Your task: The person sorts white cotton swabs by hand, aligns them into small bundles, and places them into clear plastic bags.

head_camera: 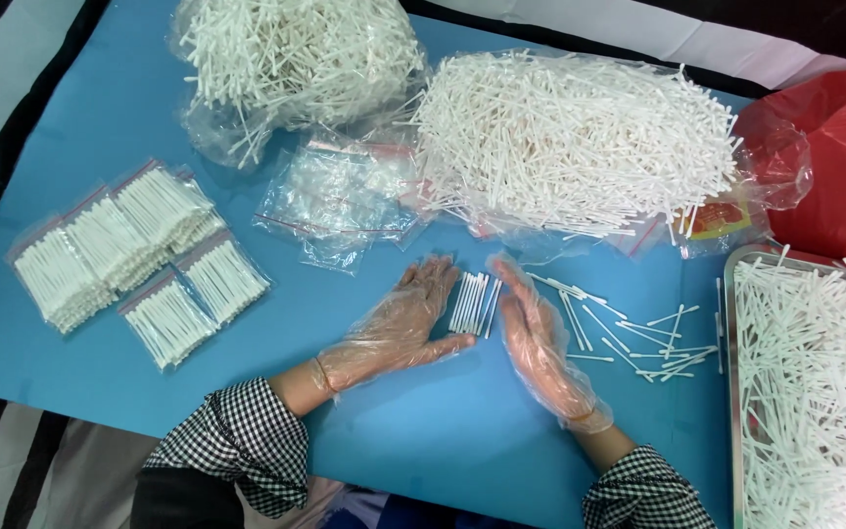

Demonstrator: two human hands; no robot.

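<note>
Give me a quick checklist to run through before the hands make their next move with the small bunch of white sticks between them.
1. Bunch of sticks lying side by side, roughly aligned on the blue mat: ok.
2. Left hand and right hand flanking the bunch, both open and gloved: ok.
3. Loose sticks right of the right hand scattered, not gathered: not ok.
4. Empty zip bags within reach behind the hands: ok.
5. Filled bags set aside at the left, clear of the hands: ok.
6. Number of sticks in the bunch: cannot tell.
</note>
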